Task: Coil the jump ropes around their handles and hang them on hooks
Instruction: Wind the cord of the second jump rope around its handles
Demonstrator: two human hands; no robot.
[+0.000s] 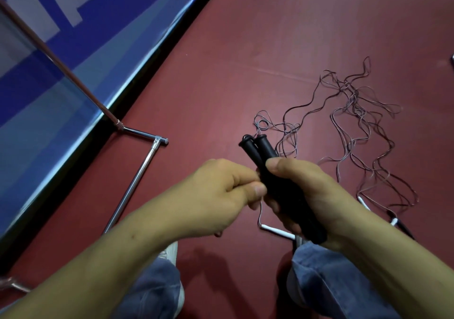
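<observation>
Right fingers (282, 216) clasp handles (256, 152); left fingers (254, 190) pinch rope (260, 211).

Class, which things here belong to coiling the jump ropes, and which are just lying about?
Job: black handles in the right hand; cord pinched by the left hand; tangled ropes on the floor.
Lying about: chrome frame (no hooks visible); blue panel.

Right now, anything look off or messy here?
Yes. The loose ropes on the red floor, right of the hands, lie tangled, strands crossing in a clump at the far end. The right hand grips two black handles with no wraps showing; the left hand pinches their cord.
</observation>
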